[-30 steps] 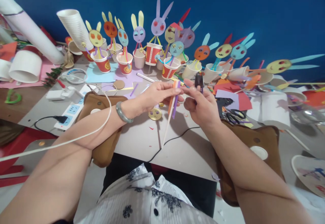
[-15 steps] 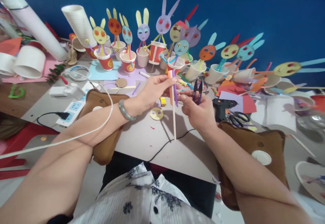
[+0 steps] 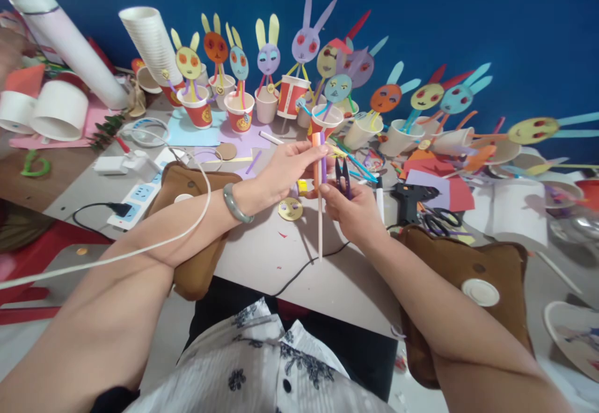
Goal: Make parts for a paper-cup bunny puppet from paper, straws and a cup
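Note:
My left hand (image 3: pixel 287 170) pinches the top of a thin white stick (image 3: pixel 321 235), with an orange strip (image 3: pixel 316 173) and a purple strip (image 3: pixel 323 163) alongside it. The stick hangs nearly upright over the table. Closed around dark-bladed scissors (image 3: pixel 343 174), my right hand (image 3: pixel 359 213) has its thumb and finger at the lower part of the strips, beside the stick. The scissors' blades point up and away from me. Below my left hand lies a round yellow paper face (image 3: pixel 290 209).
Paper cups with rabbit-faced figures, such as an orange-faced one (image 3: pixel 386 97), line the back. Two brown cushions (image 3: pixel 435 263) lie at the sides. A black glue gun (image 3: pixel 407 199) is on the right, a power strip (image 3: pixel 135 198) on the left. A white cable crosses my left arm.
My right hand and the scissors have moved left, up to the stick and strips. My left hand keeps its pinch. The view has shifted slightly.

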Tool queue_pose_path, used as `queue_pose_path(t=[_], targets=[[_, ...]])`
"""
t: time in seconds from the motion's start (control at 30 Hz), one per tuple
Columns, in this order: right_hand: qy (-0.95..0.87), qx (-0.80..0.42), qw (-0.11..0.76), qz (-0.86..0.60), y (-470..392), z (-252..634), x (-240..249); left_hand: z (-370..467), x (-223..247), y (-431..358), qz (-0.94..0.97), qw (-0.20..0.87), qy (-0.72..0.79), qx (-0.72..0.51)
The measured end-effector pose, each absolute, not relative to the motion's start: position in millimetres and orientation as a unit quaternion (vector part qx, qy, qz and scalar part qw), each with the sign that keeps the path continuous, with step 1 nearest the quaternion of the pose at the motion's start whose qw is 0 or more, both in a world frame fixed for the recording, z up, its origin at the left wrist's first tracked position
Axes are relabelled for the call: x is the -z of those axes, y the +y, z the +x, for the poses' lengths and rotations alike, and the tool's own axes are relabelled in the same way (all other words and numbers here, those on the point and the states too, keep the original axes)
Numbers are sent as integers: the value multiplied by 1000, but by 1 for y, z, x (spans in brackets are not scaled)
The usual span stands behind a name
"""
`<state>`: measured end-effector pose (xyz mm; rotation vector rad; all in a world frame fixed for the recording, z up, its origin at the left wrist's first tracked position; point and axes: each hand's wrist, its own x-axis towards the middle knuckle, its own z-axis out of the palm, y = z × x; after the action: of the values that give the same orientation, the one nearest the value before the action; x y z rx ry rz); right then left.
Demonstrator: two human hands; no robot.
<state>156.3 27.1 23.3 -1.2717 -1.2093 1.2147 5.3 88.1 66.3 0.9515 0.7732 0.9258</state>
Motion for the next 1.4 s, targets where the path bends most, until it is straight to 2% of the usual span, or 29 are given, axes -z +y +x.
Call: queue_pose_path(t=[0.47,0.9,1.4], targets=[[-499,-471,485,-543,28,159,-23,7,-65,87,432,748,312,-396],[-410,-535,523,-521,29,152,-30,7,-74,77,417,752,337,-383],[-430,-556,497,-510,26,151,-30,6,-62,88,421,753,317,-393]])
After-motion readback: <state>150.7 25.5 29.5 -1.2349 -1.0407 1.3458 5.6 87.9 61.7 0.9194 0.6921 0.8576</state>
